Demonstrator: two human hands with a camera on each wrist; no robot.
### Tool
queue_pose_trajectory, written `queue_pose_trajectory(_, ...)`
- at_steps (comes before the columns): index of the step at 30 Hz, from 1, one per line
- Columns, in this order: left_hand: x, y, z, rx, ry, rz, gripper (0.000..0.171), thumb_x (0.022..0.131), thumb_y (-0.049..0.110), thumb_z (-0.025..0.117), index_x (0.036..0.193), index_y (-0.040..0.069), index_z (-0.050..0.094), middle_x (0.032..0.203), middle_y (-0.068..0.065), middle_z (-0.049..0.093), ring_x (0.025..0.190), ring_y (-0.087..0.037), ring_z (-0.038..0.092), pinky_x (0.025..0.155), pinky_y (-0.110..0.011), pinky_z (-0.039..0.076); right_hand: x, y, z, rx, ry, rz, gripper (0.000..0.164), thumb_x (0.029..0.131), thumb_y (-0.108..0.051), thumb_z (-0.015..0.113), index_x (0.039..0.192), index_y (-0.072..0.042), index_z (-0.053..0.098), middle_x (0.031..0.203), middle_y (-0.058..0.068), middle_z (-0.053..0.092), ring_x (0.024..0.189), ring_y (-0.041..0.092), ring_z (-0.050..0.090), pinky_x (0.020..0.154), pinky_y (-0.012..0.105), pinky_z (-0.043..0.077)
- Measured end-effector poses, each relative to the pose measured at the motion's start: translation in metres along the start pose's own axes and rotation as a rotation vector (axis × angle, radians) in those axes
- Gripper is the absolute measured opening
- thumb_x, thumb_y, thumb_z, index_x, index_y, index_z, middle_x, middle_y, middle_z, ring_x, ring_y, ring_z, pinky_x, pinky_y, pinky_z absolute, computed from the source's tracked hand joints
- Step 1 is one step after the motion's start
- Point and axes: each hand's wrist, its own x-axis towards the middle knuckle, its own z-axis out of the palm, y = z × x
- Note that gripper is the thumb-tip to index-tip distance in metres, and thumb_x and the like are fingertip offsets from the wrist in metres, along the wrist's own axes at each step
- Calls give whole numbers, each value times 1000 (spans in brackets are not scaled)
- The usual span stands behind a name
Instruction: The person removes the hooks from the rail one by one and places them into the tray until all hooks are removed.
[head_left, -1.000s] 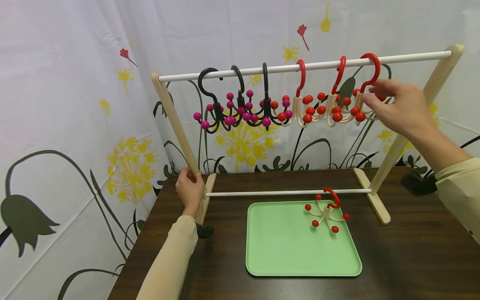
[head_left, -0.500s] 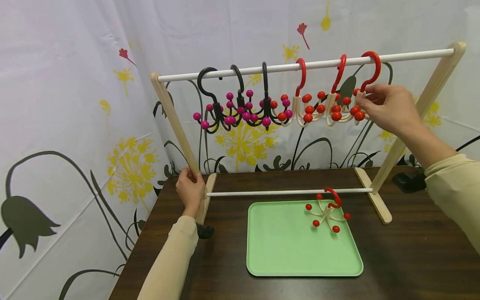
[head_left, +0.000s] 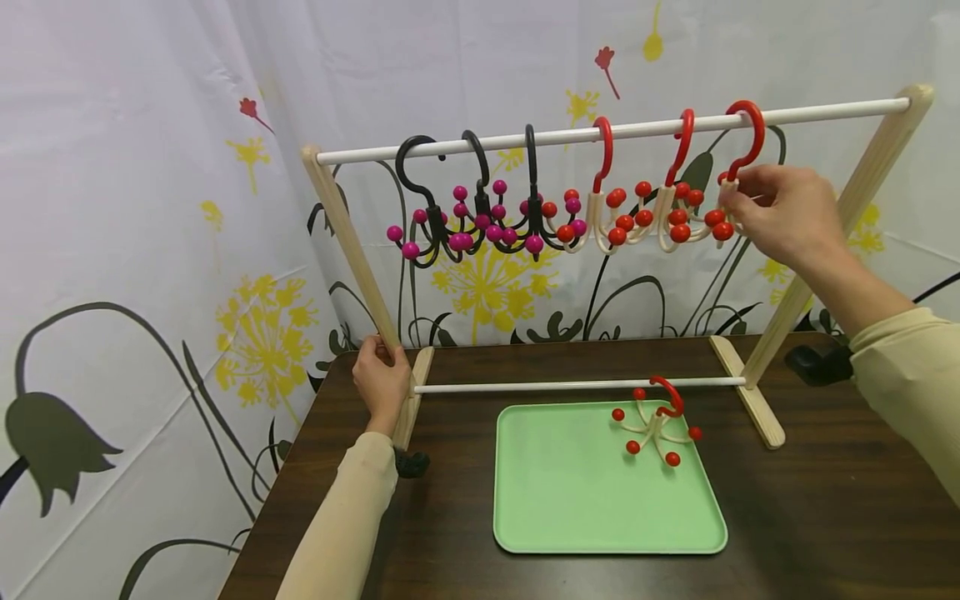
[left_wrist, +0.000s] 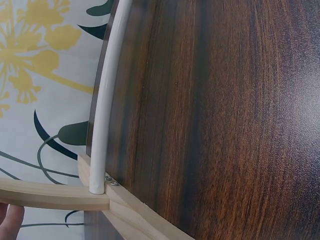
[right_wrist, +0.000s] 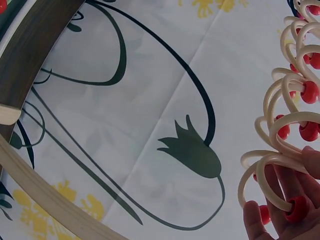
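Hands lie well apart: the left hand (head_left: 381, 375) is curled round the left upright (head_left: 351, 250) near its foot, while the right hand (head_left: 787, 212) is raised to the top rail's height and pinches the cream stem of the hung red hanger (head_left: 761, 137) just below its hook. That hook loops over the top rail (head_left: 825, 112), so the hanger's long axis drops downward, across the rail's left-to-right run, with the right hand coming in from its right side. Next along the rail to the left hang two other red hangers (head_left: 596, 208) and then three black hangers (head_left: 482, 196). Another hanger, the loose red hanger (head_left: 657, 423), sits in the far right corner of the green tray (head_left: 600, 500), below the right hand and to its left — and to the right of the left hand, with much of the tray's width between. It looks to stand on its spread arms with the red hook uppermost, near the lower rail (head_left: 562, 387), though the steep view leaves its exact tilt uncertain. Across the head view the right hand appears the nearer of the two, but it is well above the tray — so, as a judgement, reaching this hanger turns chiefly on coming down and leftward from the rail.
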Motion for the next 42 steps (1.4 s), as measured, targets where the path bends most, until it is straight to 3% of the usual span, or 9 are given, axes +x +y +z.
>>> queue_pose_trajectory(14, 0, 0, 1, -2, 6, 10, 13, 83, 7, 71, 92, 1, 63, 84, -15, 66, 77, -33, 61, 75, -51, 44, 2, 0, -12, 33, 112, -6, 46, 97, -35, 55, 131, -5, 62, 119, 19, 65, 84, 6, 51, 60, 13, 40)
queue_pose_trajectory(20, 0, 0, 2, 3, 2, 5, 14, 82, 7, 71, 93, 1, 63, 84, -15, 66, 77, -33, 61, 75, -51, 44, 2, 4, -19, 94, 150, 17, 46, 95, -34, 59, 130, -5, 63, 99, -8, 66, 77, -4, 53, 60, 11, 41)
queue_pose_trajectory(22, 0, 0, 2, 3, 2, 3, 14, 83, 7, 71, 92, 1, 63, 84, -14, 66, 77, -33, 61, 75, -51, 44, 2, 5, -21, 107, 161, 25, 46, 95, -34, 60, 130, -4, 63, 99, -11, 65, 77, -5, 53, 60, 10, 41)
queue_pose_trajectory(28, 1, -1, 2, 2, 0, -5, 14, 83, 7, 72, 92, 1, 63, 84, -14, 66, 77, -33, 61, 74, -51, 44, -1, 7, -25, 68, 211, 51, 46, 97, -34, 58, 132, -5, 61, 121, 12, 66, 76, -8, 49, 66, 10, 39)
queue_pose_trajectory(35, 0, -3, 3, 7, -2, -12, 14, 83, 8, 71, 92, 2, 63, 84, -14, 66, 78, -33, 61, 74, -51, 44, -7, 10, -32, 53, 260, 79, 46, 97, -35, 57, 133, -6, 61, 118, 2, 66, 77, -9, 47, 70, 9, 38)
queue_pose_trajectory(42, 0, -3, 3, 7, 1, -7, 13, 83, 7, 71, 92, 2, 63, 84, -14, 66, 78, -33, 61, 74, -51, 44, -22, 21, -36, 37, 288, 94, 47, 97, -35, 58, 133, -5, 60, 121, 3, 65, 79, -8, 46, 75, 9, 40)
